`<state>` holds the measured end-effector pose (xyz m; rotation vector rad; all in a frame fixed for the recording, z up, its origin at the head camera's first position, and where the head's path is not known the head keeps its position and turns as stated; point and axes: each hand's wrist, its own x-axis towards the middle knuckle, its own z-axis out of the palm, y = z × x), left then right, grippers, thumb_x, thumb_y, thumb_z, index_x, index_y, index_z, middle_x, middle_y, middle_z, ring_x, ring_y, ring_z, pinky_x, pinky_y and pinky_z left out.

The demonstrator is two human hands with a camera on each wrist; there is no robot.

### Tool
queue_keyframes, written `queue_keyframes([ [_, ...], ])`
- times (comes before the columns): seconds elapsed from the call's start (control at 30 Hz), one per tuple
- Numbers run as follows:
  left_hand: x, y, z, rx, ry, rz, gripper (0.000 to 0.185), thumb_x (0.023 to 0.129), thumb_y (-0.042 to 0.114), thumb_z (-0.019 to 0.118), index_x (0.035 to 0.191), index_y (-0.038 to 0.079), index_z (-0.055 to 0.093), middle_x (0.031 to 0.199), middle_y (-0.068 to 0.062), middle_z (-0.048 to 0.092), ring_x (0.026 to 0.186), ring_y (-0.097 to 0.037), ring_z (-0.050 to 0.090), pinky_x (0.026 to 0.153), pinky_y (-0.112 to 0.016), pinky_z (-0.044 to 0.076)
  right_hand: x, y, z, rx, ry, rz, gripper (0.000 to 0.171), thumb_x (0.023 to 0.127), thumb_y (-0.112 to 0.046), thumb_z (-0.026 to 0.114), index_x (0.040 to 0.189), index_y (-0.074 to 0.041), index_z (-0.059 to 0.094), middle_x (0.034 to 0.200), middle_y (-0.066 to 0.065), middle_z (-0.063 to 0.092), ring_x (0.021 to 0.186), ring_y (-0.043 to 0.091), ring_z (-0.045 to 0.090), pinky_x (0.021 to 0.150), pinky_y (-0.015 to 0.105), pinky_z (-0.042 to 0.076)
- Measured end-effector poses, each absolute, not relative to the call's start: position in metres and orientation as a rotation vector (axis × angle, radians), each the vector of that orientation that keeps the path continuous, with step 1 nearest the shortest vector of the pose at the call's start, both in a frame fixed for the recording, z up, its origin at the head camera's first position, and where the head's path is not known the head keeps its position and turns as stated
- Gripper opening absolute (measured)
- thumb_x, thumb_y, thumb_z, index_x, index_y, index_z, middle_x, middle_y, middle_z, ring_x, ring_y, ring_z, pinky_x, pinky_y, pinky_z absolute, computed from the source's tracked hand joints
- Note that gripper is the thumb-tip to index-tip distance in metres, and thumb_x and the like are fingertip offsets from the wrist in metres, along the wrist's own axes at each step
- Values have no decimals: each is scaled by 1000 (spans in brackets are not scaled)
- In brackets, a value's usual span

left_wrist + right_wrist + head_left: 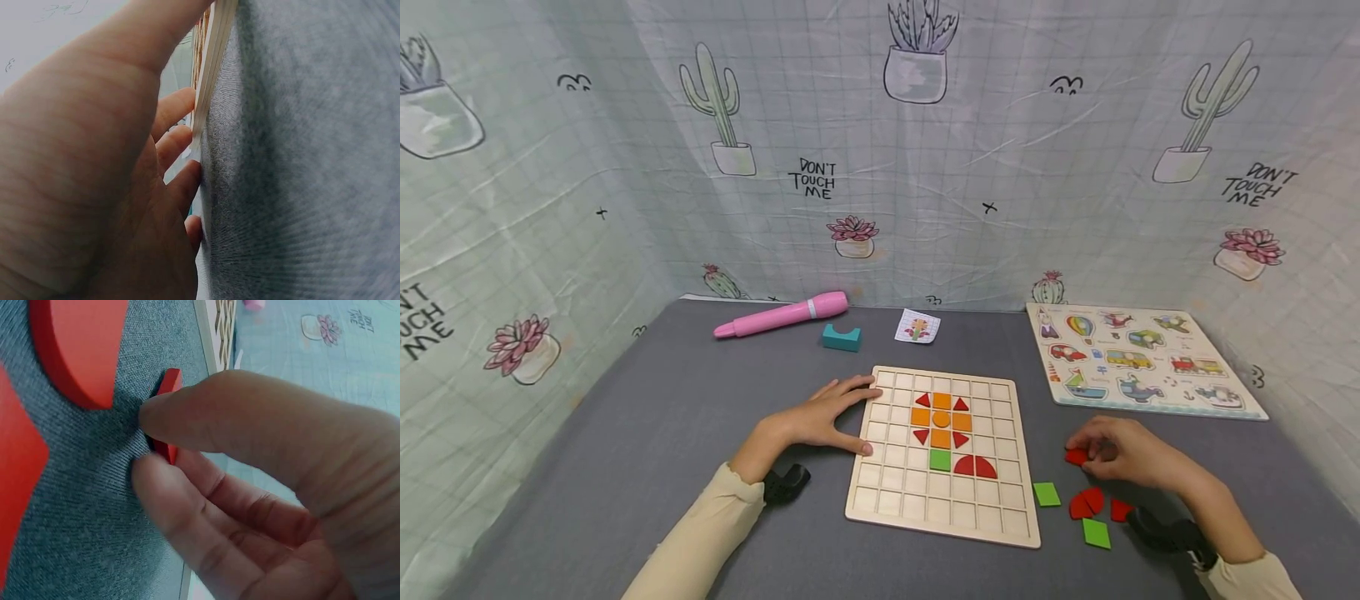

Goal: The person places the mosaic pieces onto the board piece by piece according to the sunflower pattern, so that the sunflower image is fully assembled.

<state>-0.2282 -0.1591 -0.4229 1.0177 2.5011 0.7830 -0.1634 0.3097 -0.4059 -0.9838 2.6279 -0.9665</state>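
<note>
— Two hands are seen at a wooden grid board (880, 487): how is it kept steady?
— By the left hand (823, 417), spread flat against its edge, while a small red piece (1076, 456) is pinched off the grey cloth by the right hand (1123, 452).

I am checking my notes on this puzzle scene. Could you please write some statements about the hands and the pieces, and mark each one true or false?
1. The right hand pinches a small red flat piece. True.
2. The left hand holds the pink pen. False: it rests against the left edge of the wooden grid board; the pen lies apart, near the backdrop.
3. A green square piece sits in the board, below the orange pieces. True.
4. The teal arch block lies on the board. False: it lies on the grey cloth behind the board.
5. Loose green and red pieces lie to the right of the board. True.
</note>
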Motion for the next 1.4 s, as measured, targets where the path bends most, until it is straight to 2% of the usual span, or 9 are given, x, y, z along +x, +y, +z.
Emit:
queue_keyframes([
  [0.23, -228, -162, -424, 995, 2513, 778, 86, 82, 41, 77, 152, 13, 35, 161, -11, 19, 148, -31, 15, 119, -56, 3, -166, 300, -403, -1077, 2683, -950, 22, 81, 0, 76, 101, -1, 68, 82, 2, 62, 71, 0, 53, 58, 24, 51],
  [0.43, -229, -159, -422, 996, 2505, 769, 86, 82, 43, 77, 152, 14, 35, 161, -10, 19, 148, -30, 16, 120, -55, 2, -164, 286, -398, -1086, 2661, -994, 21, 83, -2, 75, 103, -1, 67, 87, 6, 62, 73, -1, 55, 60, 24, 54],
  [0.67, -229, -158, -420, 978, 2504, 767, 86, 82, 42, 77, 152, 14, 35, 161, -10, 19, 148, -31, 14, 120, -55, 2, -164, 258, -391, -1144, 2635, -1030, 21, 84, -2, 74, 104, -3, 68, 91, 2, 59, 74, 1, 56, 61, 24, 55],
  [1.0, -227, -159, -418, 959, 2500, 767, 85, 82, 42, 77, 152, 15, 35, 161, -8, 19, 149, -32, 13, 120, -55, 2, -168, 219, -385, -1133, 2582, -978, 21, 85, -8, 72, 106, -7, 70, 99, 1, 60, 79, 13, 56, 67, 29, 56],
  [1.4, -229, -160, -421, 1027, 2503, 768, 85, 82, 44, 76, 151, 13, 36, 161, -10, 20, 148, -28, 17, 120, -54, 3, -167, 176, -393, -1122, 2533, -994, 19, 86, -5, 71, 105, -7, 70, 97, 1, 59, 75, 10, 54, 64, 24, 53],
])
